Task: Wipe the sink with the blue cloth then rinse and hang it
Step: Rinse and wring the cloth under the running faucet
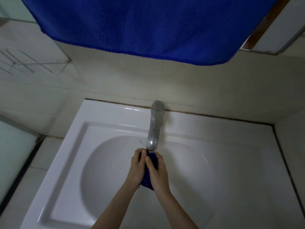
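Note:
A small blue cloth (146, 183) is bunched between both of my hands, just under the spout of the metal tap (154, 129). My left hand (137, 167) grips it from the left and my right hand (157, 171) grips it from the right, fingers curled round it. Most of the cloth is hidden; only its top by the spout and a lower corner show. Both hands hover over the round bowl of the white sink (102, 162). Whether water runs from the tap I cannot tell.
A large blue towel (148, 25) hangs overhead across the top of the view. A wire rack (33, 63) is fixed to the tiled wall at the left. A glass panel (13, 151) stands left of the sink.

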